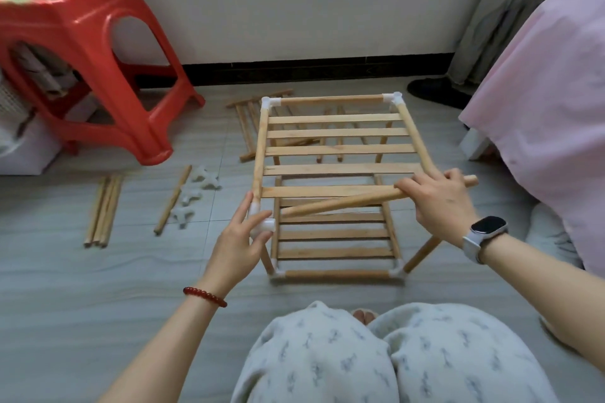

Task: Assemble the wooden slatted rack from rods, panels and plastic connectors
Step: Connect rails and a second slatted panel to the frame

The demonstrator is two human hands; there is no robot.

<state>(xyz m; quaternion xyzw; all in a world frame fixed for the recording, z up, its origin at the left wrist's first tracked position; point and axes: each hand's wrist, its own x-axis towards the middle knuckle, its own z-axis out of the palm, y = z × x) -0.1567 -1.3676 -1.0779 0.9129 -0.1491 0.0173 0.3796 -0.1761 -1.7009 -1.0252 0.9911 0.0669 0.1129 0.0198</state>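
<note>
Two slatted tiers of the rack (334, 154) stand on the floor (98, 278) at centre. Right hand (438, 203) grips a rod (343, 204) across it; left hand (240, 240) pinches the connector (263, 227) at 9 o'clock. Spare rods (103, 209) lie beyond, below a red stool (82, 52).

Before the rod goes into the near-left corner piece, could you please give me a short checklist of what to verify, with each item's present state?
1. Right hand grips the loose rod: ok.
2. Left hand steadies the near-left corner piece: ok.
3. Rod's free end lined up with that corner piece's socket: not ok, it lies slanted across the upper slats, short of the piece.
4. Socket free of obstruction: cannot tell, fingers partly cover it.
5. Far rod seated in both far corner pieces: ok.
6. Spare rods and connectors on the floor to the left: ok.
</note>
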